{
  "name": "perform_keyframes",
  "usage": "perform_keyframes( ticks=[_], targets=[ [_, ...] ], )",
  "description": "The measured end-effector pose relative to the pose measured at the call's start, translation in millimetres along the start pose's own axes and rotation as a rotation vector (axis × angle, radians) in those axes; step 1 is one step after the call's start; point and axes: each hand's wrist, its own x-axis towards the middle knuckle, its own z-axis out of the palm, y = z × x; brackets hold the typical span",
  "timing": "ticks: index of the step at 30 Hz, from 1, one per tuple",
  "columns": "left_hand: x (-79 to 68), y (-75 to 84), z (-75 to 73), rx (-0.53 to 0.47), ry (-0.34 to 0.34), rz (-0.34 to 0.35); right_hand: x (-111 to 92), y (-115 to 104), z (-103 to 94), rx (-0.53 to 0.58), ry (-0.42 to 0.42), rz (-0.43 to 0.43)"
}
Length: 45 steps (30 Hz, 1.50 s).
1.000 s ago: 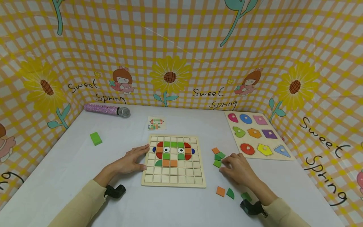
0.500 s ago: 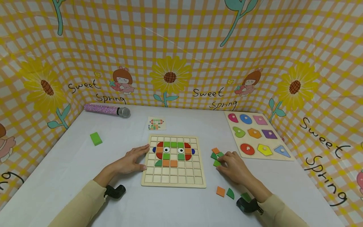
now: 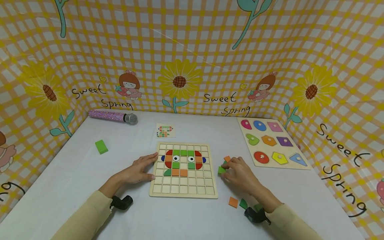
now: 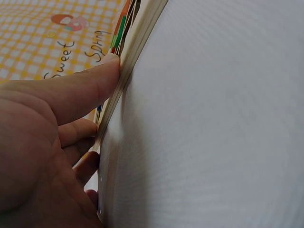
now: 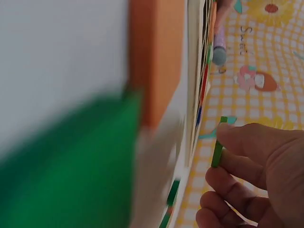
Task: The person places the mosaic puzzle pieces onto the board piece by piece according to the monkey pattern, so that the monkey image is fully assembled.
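Right hand: the right hand (image 3: 240, 173) is closed in a pinch, thumb and finger gripping a light-green flat tile (image 3: 221, 170).
Pinched tile: just beside the right edge of a pale wooden grid board (image 3: 183, 196), off its cells.
Left hand: the left hand (image 3: 136, 170) is relaxed and spread, thumb and fingers touching the board's left edge.
Board: flat on a white cloth (image 3: 180, 220), between the two hands; its lower two rows are bare.
Figure on the board: three green squares (image 3: 184, 152) along the top, two white eye tiles (image 3: 176, 158), red rounded corners (image 3: 168, 164), dark-blue half-rounds (image 3: 204, 160) at both sides; lower down, a green quarter-round (image 3: 167, 172) beside two orange squares (image 3: 179, 172).
Beyond the right fingertips: an orange square tile (image 3: 227, 158), partly covered by the hand.
By the right wrist: another orange square tile (image 3: 233, 202) and a dark-green quarter-round tile (image 3: 243, 203), just beside each other.
Above the board: a small square picture card (image 3: 166, 130) with a similar coloured figure.
Far left: a light-green rectangular block (image 3: 101, 146); behind it, a glittery purple microphone (image 3: 112, 116) with a silver head.
Far right: a wooden board of nine knobbed coloured shapes (image 3: 271, 150).
Backdrop: yellow-and-orange checked fabric (image 3: 207, 66) with sunflowers.
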Motion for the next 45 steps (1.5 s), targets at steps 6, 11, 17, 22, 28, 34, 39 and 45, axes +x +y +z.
perform_keyframes(
  ticks=[6, 11, 17, 22, 28, 34, 39, 45],
  targets=[
    [-0.3, 0.1, 0.5, -0.005, -0.004, -0.009, 10.8, -30.0, 9.7, 0.043, -0.013, -0.055],
    [-0.3, 1.0, 0.1, -0.008, -0.002, -0.014, 19.2, -56.3, 20.8, 0.054, -0.013, -0.121],
    [-0.2, 1.5, -1.3, -0.006, -0.002, -0.012, 27.6, -82.4, 34.0, 0.059, -0.011, -0.224],
    [0.4, 0.7, -1.9, 0.002, 0.001, -0.005, 32.0, -102.7, 42.0, 0.083, -0.075, -0.273],
    [0.5, -1.6, -0.2, 0.007, -0.002, -0.009, 35.3, -122.9, 49.7, 0.064, -0.134, -0.326],
    [-0.3, -0.9, -0.4, 0.008, -0.004, 0.008, 38.9, -133.6, 58.0, 0.052, -0.149, -0.372],
    [-1.1, 0.8, -0.8, 0.002, -0.008, 0.012, 40.9, -139.5, 60.8, 0.007, -0.154, -0.387],
    [-1.7, 0.8, -0.9, -0.003, -0.008, 0.008, 41.2, -141.7, 61.9, -0.050, -0.132, -0.409]
  ],
)
